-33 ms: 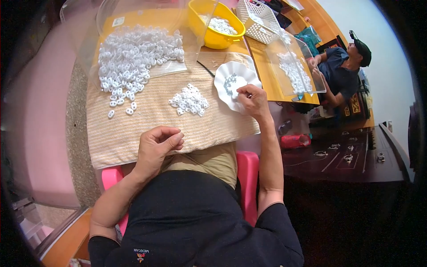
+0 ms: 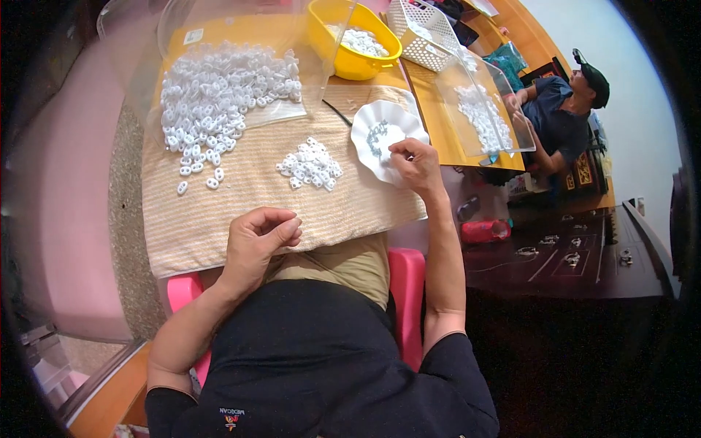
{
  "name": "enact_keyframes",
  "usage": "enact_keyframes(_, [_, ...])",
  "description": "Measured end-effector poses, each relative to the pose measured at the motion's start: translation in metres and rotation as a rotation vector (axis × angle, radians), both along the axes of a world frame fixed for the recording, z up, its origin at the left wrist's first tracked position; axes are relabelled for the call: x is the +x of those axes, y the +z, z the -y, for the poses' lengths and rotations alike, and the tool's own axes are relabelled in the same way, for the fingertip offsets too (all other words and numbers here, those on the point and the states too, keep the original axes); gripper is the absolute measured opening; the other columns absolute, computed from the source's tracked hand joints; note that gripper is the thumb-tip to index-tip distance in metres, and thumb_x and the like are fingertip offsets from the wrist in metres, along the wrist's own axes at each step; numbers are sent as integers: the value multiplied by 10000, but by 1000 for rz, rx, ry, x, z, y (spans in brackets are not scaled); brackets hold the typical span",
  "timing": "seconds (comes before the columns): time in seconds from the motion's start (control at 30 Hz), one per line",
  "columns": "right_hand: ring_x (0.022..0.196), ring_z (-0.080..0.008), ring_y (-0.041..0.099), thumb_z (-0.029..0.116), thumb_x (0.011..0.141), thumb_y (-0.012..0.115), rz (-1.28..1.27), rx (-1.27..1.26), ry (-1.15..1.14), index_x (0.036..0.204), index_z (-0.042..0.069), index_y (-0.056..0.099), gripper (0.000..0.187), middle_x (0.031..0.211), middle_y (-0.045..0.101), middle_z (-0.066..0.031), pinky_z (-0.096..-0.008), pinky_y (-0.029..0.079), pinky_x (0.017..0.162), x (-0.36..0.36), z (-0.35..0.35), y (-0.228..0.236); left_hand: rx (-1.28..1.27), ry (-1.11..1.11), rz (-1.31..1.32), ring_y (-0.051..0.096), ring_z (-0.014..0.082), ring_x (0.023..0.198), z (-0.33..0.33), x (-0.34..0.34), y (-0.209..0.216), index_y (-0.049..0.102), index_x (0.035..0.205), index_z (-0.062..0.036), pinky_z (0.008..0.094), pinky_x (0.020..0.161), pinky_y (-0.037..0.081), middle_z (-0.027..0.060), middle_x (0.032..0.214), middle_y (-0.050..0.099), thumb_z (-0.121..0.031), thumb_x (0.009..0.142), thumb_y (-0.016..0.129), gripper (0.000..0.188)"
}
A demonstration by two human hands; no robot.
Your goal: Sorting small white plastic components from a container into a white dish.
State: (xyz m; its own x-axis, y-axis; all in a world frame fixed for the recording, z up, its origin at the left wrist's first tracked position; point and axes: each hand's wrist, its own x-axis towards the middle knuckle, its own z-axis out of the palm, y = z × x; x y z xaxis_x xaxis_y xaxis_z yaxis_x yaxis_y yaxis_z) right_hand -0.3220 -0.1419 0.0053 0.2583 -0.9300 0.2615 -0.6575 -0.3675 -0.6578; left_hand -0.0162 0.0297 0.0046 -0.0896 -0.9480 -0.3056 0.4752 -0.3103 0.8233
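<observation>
My right hand (image 2: 414, 162) is over the near right rim of a white scalloped dish (image 2: 369, 120), thumb and fingers closed together. Small grey-green pieces (image 2: 377, 137) lie in the dish. What the right fingertips hold, if anything, is too small to tell. Above the near edge of the striped towel (image 2: 219, 241), my left hand (image 2: 263, 241) has its fingers curled against the thumb; its contents are hidden. Beyond it, between the hands, sits a small pile of white plastic two-holed pieces (image 2: 310, 164).
A large heap of similar white pieces (image 2: 219, 95) spills from a clear bin at the far left. Behind the dish stand a yellow basin (image 2: 369, 67) and a white perforated basket (image 2: 420, 33). A clear tray (image 2: 522, 142) lies farther right, where another person (image 2: 558, 109) sits.
</observation>
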Motion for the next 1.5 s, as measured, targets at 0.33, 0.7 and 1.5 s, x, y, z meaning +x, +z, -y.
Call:
enact_keyframes(0.33, [591, -56, 556, 10, 779, 666, 285, 101, -20, 876, 4, 713, 108, 740, 664, -5, -205, 443, 537, -2, -11, 3, -40, 41, 37, 655, 115, 763, 3, -6, 9, 660, 1006, 30, 250, 717, 563, 77, 856, 679, -83, 884, 676, 168])
enact_keyframes(0.7, [545, -70, 545, 12, 780, 707, 809, 245, -131, 923, -43, 679, 155, 737, 655, -52, -204, 433, 469, 15, -27, 7, -57, -19, 46, 647, 121, 775, 23, -26, 9, 651, 1009, 30, 259, 735, 556, 80, 892, 677, -99, 891, 664, 175])
enact_keyframes(1.5, [546, -76, 550, -7, 805, 697, 940, 316, 53, 927, -30, 663, 129, 748, 653, -56, -208, 427, 469, 19, -38, 33, -52, -54, -343, 647, 154, 876, 121, -126, 17, 574, 1098, 12, 249, 793, 563, 76, 994, 638, -76, 878, 678, 259])
